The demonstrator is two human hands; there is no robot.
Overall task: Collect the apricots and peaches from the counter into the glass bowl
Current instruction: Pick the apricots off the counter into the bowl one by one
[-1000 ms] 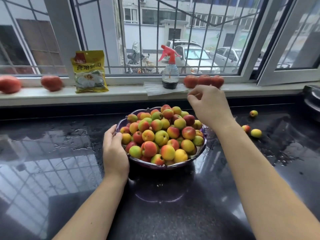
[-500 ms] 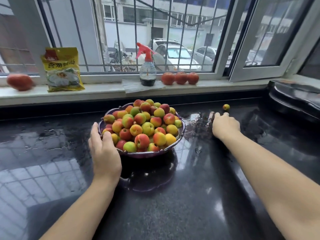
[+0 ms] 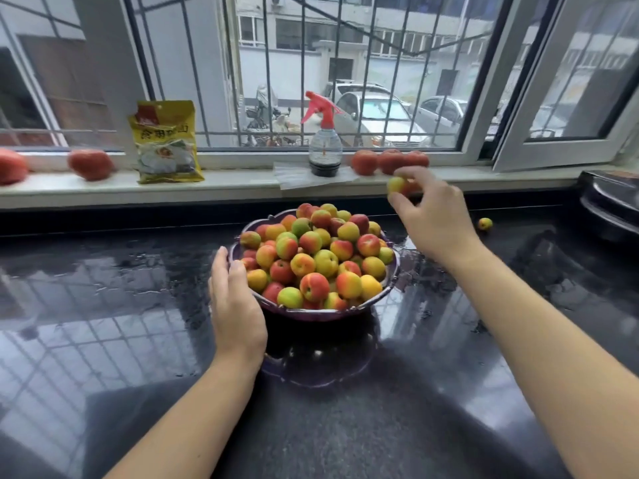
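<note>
Nearest the camera, the left hand (image 3: 237, 305) rested against the glass bowl (image 3: 311, 314) at its nine o'clock rim, fingers straight and laid along the wall, steadying it rather than gripping. The bowl stood on the wet black counter (image 3: 121, 305), heaped well above its rim with small apricots and peaches (image 3: 314, 261).

Beyond the bowl, at about its one o'clock and raised off the counter, the right hand (image 3: 432, 223) pinched fruit at its fingertips (image 3: 396, 200): a yellow-green apricot (image 3: 396, 184) showed between thumb and forefinger, with something reddish just behind it that may have been a second fruit.

The step in hand looked like the carry back to the bowl. The next move called for bringing the hand over the heap and setting the fruit down gently, since the pile was steep and a dropped piece could roll off.

Farther out, at the bowl's three o'clock, one small apricot on the counter (image 3: 484, 223) was left, well apart from both hands. On the windowsill at twelve o'clock sat three red peaches (image 3: 389, 161).
</note>
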